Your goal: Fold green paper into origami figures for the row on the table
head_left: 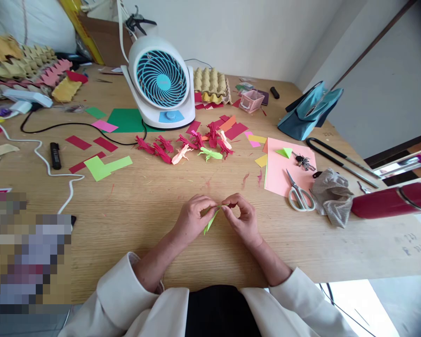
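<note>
My left hand [195, 216] and my right hand [243, 219] meet over the near middle of the table. Both pinch the upper end of a small light-green folded paper piece [210, 223] between thumb and fingers. Its narrow pointed part hangs down and to the left below my fingertips; the pinched end is mostly hidden. Beyond my hands lies a cluster of folded paper figures, several of them red [162, 152], with a peach one [181, 154] and a light-green one [211, 154] among them.
A white fan [168, 116] stands behind the figures. To the right are scissors [301, 193] by pink paper [277, 175], a grey crumpled bag [333, 196] and a red bottle [389, 202]. Leftward lie light-green paper [98, 168], a black marker [55, 156] and a white cable [39, 150].
</note>
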Demonstrator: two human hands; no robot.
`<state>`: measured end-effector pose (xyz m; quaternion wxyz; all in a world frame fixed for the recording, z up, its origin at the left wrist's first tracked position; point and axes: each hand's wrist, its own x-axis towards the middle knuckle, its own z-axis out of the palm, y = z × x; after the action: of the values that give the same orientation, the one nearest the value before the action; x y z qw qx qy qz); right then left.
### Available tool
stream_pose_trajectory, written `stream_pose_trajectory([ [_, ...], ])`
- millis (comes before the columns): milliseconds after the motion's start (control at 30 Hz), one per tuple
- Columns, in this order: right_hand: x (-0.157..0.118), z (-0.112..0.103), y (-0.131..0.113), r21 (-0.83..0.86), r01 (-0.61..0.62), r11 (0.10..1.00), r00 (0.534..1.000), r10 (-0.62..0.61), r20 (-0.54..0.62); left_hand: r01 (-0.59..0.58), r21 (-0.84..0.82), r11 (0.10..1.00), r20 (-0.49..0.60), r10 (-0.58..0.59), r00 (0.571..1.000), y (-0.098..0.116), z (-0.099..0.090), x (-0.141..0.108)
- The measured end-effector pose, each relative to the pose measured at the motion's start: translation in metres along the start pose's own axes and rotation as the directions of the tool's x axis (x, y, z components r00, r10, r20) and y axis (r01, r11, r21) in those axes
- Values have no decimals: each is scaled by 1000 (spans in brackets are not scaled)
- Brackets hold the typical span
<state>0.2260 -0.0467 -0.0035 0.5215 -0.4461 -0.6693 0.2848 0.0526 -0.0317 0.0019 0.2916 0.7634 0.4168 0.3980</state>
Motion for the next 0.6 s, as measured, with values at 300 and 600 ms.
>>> stream_pose_trajectory([
  [300, -2, 2, 10, 62, -81, 995, 997, 81, 3, -15, 46, 999, -24, 16, 1000, 4, 0, 0],
  [600, 0, 0, 11, 112, -47, 993, 999, 43, 31, 15, -21, 1000, -34, -15, 999, 0, 2, 0],
])
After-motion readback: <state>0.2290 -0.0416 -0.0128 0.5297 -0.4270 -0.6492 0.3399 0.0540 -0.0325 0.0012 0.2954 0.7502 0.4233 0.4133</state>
